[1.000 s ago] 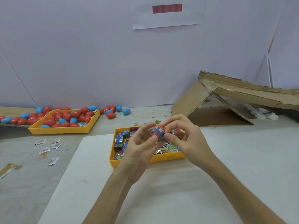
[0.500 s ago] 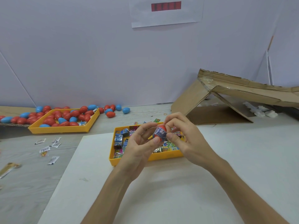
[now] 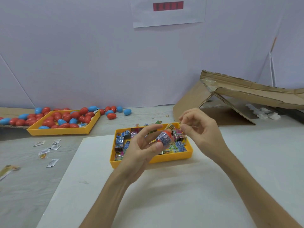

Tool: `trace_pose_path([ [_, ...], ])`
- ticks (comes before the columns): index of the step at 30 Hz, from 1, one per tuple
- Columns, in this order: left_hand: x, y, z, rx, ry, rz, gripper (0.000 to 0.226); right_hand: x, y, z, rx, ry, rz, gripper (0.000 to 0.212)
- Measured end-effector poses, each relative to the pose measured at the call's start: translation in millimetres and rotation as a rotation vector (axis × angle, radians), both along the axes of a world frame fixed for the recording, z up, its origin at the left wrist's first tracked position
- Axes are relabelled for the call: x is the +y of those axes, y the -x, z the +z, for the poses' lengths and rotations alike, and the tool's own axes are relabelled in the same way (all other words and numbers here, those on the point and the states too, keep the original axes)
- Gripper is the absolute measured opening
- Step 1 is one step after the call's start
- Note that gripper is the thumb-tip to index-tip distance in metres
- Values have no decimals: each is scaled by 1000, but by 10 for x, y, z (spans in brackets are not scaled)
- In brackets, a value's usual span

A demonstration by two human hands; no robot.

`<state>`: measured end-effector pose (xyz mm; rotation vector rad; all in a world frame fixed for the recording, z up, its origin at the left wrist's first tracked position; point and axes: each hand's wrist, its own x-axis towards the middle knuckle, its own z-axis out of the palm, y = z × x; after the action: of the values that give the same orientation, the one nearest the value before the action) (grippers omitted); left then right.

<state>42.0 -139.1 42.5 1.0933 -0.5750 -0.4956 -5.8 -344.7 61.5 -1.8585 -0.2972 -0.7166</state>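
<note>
Two hands hang above the yellow tray (image 3: 172, 157) of wrapped packets (image 3: 120, 140). The left hand (image 3: 141, 145) grips a labelled red egg (image 3: 165, 139) between thumb and curled fingers. The right hand (image 3: 202, 129), just beside the egg, has its fingers curled; it is too blurred to tell whether they pinch anything.

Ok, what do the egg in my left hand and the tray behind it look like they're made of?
The egg looks like hard plastic: glossy orange-red shell, with a printed foil-like band round it. The tray seems moulded yellow plastic, smooth and even.
</note>
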Motion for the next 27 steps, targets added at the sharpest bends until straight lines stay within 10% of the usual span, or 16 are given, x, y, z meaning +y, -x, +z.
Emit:
trace_pose_path([
  [10,-42,14,22,41,184,99,47,263,11,-82,-170,207,-23,10],
  [27,-33,28,30,-52,50,143,41,302,-12,-112,-30,4,3,5],
])
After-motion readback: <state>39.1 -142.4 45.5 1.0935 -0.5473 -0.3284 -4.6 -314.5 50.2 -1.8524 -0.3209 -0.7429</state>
